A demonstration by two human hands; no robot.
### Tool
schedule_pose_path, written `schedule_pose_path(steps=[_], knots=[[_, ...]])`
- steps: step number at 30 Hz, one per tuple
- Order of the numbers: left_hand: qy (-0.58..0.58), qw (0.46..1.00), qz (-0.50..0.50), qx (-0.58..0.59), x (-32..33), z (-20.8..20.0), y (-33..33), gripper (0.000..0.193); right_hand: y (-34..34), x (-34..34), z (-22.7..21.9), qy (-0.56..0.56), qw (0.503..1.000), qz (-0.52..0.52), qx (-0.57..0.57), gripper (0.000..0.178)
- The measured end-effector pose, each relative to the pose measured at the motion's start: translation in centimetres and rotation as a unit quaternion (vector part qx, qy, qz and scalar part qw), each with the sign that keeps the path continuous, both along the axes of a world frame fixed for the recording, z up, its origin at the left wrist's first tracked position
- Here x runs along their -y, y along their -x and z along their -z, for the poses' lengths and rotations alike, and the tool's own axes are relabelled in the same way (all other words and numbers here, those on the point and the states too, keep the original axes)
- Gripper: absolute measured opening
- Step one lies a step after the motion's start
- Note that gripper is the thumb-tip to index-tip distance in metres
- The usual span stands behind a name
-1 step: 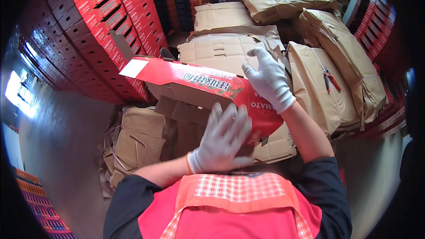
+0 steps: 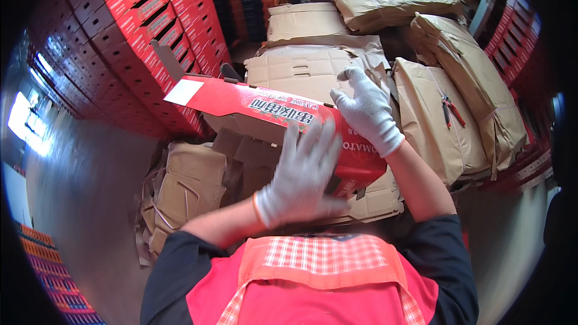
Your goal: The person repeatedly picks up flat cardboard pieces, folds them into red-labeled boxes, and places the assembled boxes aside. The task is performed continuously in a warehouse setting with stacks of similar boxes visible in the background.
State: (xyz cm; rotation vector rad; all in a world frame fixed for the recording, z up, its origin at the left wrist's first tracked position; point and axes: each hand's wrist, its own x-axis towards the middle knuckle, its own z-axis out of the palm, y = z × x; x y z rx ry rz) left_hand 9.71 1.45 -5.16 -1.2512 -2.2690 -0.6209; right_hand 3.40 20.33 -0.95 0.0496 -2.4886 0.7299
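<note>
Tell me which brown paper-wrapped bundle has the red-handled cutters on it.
The large bundle right of the right hand; the red-handled cutters lie on top. Others are bare.

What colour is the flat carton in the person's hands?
Red, with a white flap; the flat carton shows best in the head view.

cardboard, knit cloth and paper
glossy red printed cardboard box; both hands in white knitted cloth gloves, left, right; matt brown corrugated sheets; creased kraft paper bundles; smooth grey floor.
</note>
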Motion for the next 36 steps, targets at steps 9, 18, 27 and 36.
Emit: schedule_pose_path(steps=[9,18,27,36], knots=[[0.179,0.981,0.023,0.076,-3.6,-4.5,9.6,0.099,-2.1,-4.4,-1.0,-0.12,0.991,-0.042,-0.031,0.027],[0.14,0.986,0.03,0.079,-3.2,-4.0,9.2,0.102,-1.6,-5.7,-3.9,-0.258,0.956,-0.117,0.073,0.035],[-0.043,0.997,0.008,0.057,-2.7,-2.0,6.4,0.109,3.3,-2.7,-0.6,-0.171,0.963,-0.109,0.175,0.03],[-0.311,0.89,0.224,0.247,1.7,1.6,7.7,0.064,-2.0,2.2,-1.9,-0.132,0.959,-0.224,0.11,0.065]])
